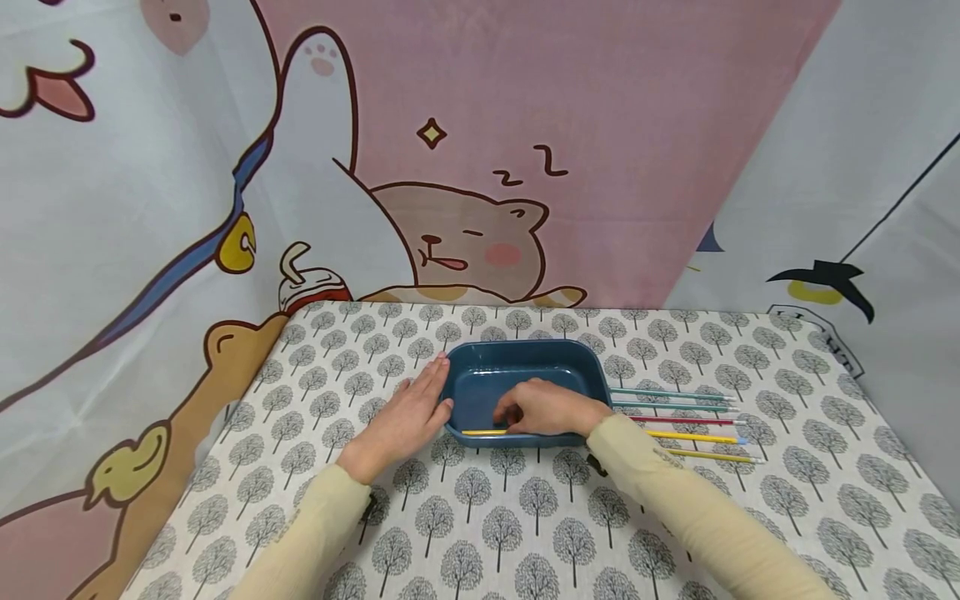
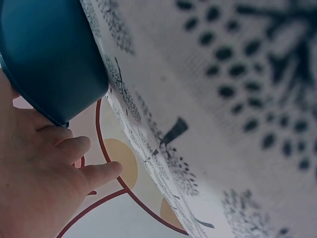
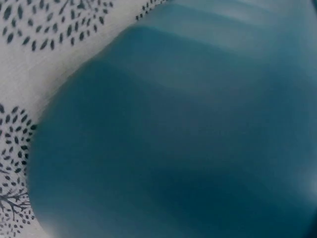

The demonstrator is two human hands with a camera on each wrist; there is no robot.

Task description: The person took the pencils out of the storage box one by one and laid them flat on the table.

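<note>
A dark blue rectangular tray (image 1: 491,385) sits on the tree-print cloth. My left hand (image 1: 408,414) rests against its left end with fingers extended, fingertips at the rim; in the left wrist view this hand (image 2: 47,163) lies along the tray's outer wall (image 2: 54,59). Inside the tray, near the front wall, my right hand (image 1: 547,408) curls its fingers at a yellow pencil (image 1: 483,432) and grips it. Part of that pencil is hidden behind the hand. The right wrist view shows blurred blue tray surface (image 3: 163,129), without the hand.
Right of the tray lie several pencils side by side: teal ones (image 1: 675,406), a red one (image 1: 690,421) and yellow ones (image 1: 697,437), partly covered by the right sleeve (image 1: 675,492). A cartoon-printed curtain (image 1: 600,125) stands behind the table's back edge.
</note>
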